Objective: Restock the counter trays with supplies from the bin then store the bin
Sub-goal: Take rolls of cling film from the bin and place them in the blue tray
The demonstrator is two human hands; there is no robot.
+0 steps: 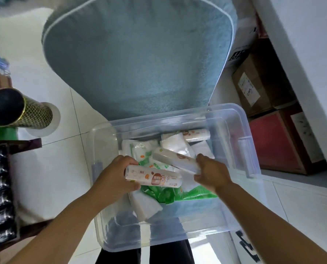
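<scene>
Left hand (115, 173) grips printed roll (156, 178), right hand (213, 173) pale roll (175, 160)

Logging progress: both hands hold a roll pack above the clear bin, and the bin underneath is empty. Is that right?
No. The head view shows the clear bin is not empty: white packets, green packets and a third roll lie in it. The rest holds: the left hand holds the left roll pack, the right hand the right roll pack, above it.
</scene>
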